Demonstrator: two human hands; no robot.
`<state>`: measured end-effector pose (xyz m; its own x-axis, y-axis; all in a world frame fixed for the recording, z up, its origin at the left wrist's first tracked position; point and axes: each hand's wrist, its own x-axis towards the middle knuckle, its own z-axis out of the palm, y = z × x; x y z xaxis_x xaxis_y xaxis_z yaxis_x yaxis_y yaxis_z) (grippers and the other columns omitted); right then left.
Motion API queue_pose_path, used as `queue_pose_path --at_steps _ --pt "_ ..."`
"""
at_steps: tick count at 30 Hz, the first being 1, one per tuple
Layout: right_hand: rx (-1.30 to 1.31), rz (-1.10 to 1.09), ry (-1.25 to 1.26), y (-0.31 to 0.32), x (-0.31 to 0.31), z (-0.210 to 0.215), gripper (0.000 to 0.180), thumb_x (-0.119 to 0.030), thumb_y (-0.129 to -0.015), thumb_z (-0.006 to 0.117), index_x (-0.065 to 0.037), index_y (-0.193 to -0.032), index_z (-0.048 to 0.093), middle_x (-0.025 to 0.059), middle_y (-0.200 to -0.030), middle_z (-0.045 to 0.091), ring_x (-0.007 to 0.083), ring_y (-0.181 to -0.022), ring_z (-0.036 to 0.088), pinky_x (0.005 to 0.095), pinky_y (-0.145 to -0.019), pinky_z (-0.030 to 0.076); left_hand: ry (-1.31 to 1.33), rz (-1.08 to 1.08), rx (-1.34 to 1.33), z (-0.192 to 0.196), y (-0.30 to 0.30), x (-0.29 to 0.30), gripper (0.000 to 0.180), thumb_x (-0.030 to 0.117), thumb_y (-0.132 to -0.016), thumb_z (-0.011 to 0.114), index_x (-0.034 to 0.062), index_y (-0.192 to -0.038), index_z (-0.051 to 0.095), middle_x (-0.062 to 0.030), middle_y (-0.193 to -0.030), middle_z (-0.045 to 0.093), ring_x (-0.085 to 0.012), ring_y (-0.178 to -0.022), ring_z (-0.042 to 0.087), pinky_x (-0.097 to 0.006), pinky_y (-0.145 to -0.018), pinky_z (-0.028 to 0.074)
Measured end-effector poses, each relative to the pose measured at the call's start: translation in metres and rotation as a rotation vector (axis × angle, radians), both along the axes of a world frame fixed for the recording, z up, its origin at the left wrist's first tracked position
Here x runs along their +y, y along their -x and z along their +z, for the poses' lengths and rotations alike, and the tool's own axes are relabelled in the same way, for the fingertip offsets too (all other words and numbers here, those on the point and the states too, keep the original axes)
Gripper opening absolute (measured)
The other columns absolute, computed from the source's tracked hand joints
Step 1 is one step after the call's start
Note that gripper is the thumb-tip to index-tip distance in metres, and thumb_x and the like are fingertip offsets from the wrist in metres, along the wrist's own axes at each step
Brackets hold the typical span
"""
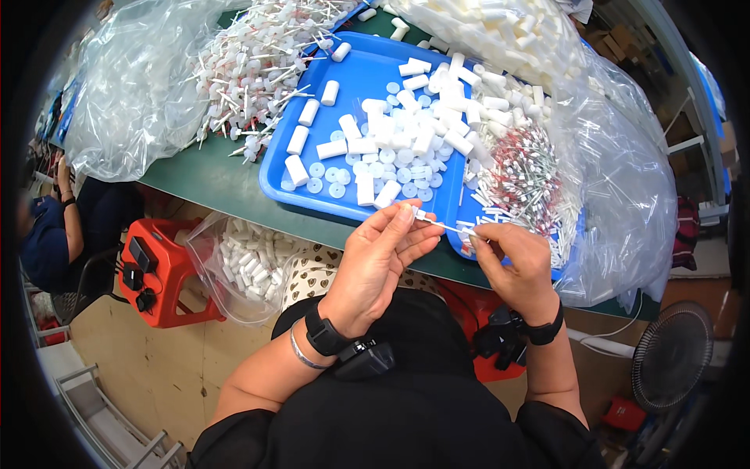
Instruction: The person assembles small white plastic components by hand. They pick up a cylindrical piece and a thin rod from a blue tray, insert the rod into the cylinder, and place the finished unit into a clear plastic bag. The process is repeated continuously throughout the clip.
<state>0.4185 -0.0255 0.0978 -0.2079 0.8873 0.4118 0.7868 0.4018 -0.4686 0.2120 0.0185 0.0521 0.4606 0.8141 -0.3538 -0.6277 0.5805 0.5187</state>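
Just past the near edge of a blue tray (pixel 367 66), both my hands hold a thin white stick (pixel 439 223) between them. My left hand (pixel 373 254) is palm up, its thumb and fingertips pinching a small white end piece (pixel 419 213). The other end of the stick is in the pinched fingers of my right hand (pixel 516 262). Beyond the hands, white foam-like cylinders (pixel 366 189) and translucent round discs (pixel 337 190) lie in the tray. Close to my right hand is a heap of small red-and-white stick parts (pixel 522 168).
Finished-looking white sticks with discs (pixel 242 70) are piled at the far left beside a clear plastic bag (pixel 129 102). Another bag of white cylinders (pixel 508 35) lies at the back. A red stool (pixel 160 273), a lower bag (pixel 254 262) and a fan (pixel 672 356) stand around. Another person (pixel 55 227) sits at left.
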Motion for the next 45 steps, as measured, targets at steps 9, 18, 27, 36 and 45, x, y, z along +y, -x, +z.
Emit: queue_pose_path --at_steps 9,18,27,36,45 --pt "-0.011 0.007 -0.006 0.002 0.002 0.001 0.016 0.001 -0.080 0.076 -0.001 -0.093 0.068 0.0105 -0.077 0.069 0.0250 -0.064 0.067 0.0348 -0.057 0.052 0.017 -0.002 -0.010 -0.003 0.002 0.001 0.035 0.024 -0.105 0.057 -0.0010 -0.129 0.057 -0.0137 -0.110 0.069 -0.0230 -0.107 0.069 -0.034 -0.096 0.058" --pt "-0.034 0.093 -0.044 0.004 0.006 0.000 0.014 0.002 -0.082 0.074 -0.001 -0.094 0.068 0.0104 -0.076 0.068 0.0243 -0.063 0.067 0.0344 -0.056 0.051 0.002 -0.034 -0.021 -0.005 0.001 -0.003 0.035 0.024 -0.105 0.056 -0.0008 -0.130 0.056 -0.0140 -0.115 0.068 -0.0230 -0.110 0.067 -0.035 -0.098 0.055" --pt "0.796 -0.142 0.926 0.021 0.002 0.004 0.029 -0.024 -0.106 0.054 0.001 -0.099 0.067 0.0046 -0.072 0.068 0.0083 -0.056 0.060 0.0238 -0.052 0.047 -0.131 -0.105 0.008 -0.006 -0.005 -0.014 0.042 0.022 -0.104 0.059 -0.0028 -0.137 0.053 -0.0146 -0.129 0.064 -0.0199 -0.117 0.062 -0.036 -0.105 0.049" --pt "-0.168 0.247 -0.047 0.052 0.074 0.004 0.013 -0.008 -0.091 0.061 -0.006 -0.102 0.067 0.0097 -0.086 0.067 0.0274 -0.076 0.067 0.0386 -0.064 0.053 -0.123 0.184 0.072 -0.012 0.038 -0.010 0.034 0.027 -0.107 0.054 -0.0001 -0.127 0.059 -0.0099 -0.108 0.070 -0.0156 -0.096 0.068 -0.030 -0.086 0.056" --pt "-0.514 0.476 0.113 0.066 0.101 -0.003 0.013 -0.006 -0.084 0.060 -0.004 -0.096 0.058 0.0143 -0.087 0.057 0.0339 -0.080 0.061 0.0436 -0.067 0.049 -0.192 0.164 -0.018 -0.021 0.040 -0.002 0.041 0.031 -0.107 0.051 0.0002 -0.135 0.054 -0.0098 -0.118 0.066 -0.0126 -0.097 0.066 -0.027 -0.086 0.055"
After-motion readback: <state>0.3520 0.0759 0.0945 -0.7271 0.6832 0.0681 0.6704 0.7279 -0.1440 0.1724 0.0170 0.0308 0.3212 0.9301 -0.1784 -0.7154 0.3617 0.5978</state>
